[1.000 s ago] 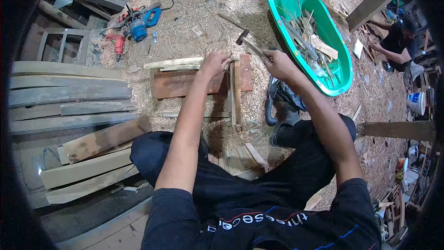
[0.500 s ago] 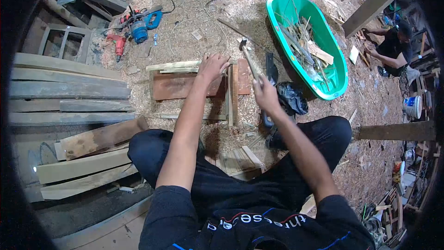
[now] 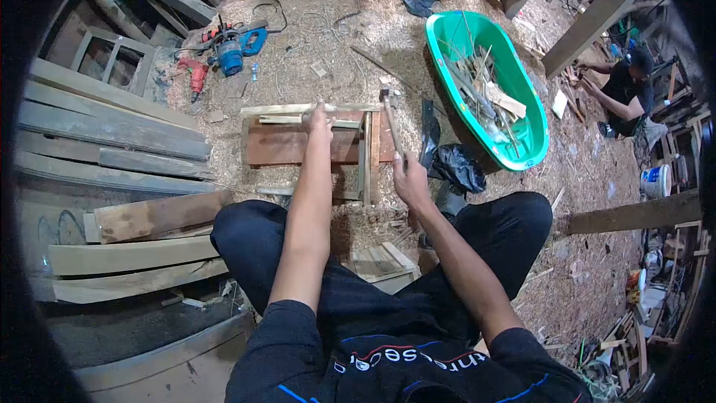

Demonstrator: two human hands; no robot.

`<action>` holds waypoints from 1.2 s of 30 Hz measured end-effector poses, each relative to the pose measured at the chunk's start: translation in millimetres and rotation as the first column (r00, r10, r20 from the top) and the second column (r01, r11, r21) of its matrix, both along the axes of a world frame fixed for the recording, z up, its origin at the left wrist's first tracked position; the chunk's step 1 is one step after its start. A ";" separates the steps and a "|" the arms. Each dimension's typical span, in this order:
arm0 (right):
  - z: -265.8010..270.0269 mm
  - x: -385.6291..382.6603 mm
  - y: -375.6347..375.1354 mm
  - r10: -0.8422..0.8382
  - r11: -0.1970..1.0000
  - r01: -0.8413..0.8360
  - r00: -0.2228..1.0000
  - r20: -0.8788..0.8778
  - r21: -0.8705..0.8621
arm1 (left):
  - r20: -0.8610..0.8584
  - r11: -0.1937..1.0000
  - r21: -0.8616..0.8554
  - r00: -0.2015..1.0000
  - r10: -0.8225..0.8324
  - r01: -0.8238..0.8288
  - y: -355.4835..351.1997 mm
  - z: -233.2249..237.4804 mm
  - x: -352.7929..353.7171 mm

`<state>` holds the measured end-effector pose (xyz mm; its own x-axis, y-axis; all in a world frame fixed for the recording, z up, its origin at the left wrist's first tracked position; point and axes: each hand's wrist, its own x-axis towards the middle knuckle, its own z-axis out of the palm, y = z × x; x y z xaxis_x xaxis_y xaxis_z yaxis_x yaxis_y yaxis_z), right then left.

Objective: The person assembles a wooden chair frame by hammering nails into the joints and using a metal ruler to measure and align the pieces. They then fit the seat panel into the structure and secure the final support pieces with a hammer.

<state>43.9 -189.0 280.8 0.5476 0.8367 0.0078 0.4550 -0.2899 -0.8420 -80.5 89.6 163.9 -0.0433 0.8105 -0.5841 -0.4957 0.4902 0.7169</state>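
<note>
Gripping the dark-headed, wooden-handled hammer (image 3: 394, 127), probably head-heavy, low on its shaft, the right hand (image 3: 411, 180) hung beside the stiff-looking, pale wooden frame (image 3: 375, 151) on the shavings-strewn floor (image 3: 403, 45), the left hand (image 3: 318, 122) clasping its far rail (image 3: 272, 110), a likely steady hold.

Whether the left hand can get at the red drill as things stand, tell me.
Probably, with a stretch: beyond the wooden frame at the left hand, only shavings and scraps seem to lie before the red drill.
</note>
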 end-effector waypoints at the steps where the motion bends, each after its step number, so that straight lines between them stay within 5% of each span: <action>1: -3.3 0.4 1.1 0.004 0.999 -0.004 1.000 -0.005 -0.035 | 0.029 0.996 0.040 0.996 -0.085 0.084 4.1 -4.6 -2.1; 2: -11.4 0.9 2.3 0.010 1.000 -0.011 0.998 0.054 0.020 | -0.019 0.998 0.067 1.000 -0.018 0.019 25.0 -45.9 1.5; 4: -21.2 1.6 3.9 0.034 0.999 -0.035 0.998 0.053 0.020 | 0.035 0.996 0.085 0.998 -0.045 0.042 22.3 -43.2 0.3; 8: -24.3 -2.7 7.7 0.036 0.998 -0.036 0.999 -0.007 0.045 | 0.019 0.992 0.111 0.998 -0.063 0.060 -21.7 47.7 3.2; 18: -17.6 -3.8 13.8 -0.041 0.987 0.056 0.994 -0.101 0.148 | -0.013 0.990 0.140 1.000 0.028 -0.026 -11.1 23.1 6.2; 22: -17.7 -1.0 7.1 0.054 0.998 -0.054 0.998 0.014 0.028 | -0.019 0.989 0.144 0.999 -0.031 0.033 -9.7 19.4 2.7; 31: 7.0 -4.0 11.6 0.003 0.998 0.007 0.986 -0.164 0.061 | -0.012 0.988 0.153 1.000 -0.022 0.024 -9.8 17.7 2.8; 36: 14.3 -1.0 2.1 0.066 0.996 -0.070 0.994 -0.084 -0.047 | -0.054 0.993 0.116 0.998 -0.018 0.024 -9.8 18.4 3.7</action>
<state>43.0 -187.0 295.1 0.4862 0.8704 -0.0771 0.4052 -0.3028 -0.8627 -76.8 79.9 182.3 -0.0536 0.8738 -0.4834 -0.4463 0.4121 0.7944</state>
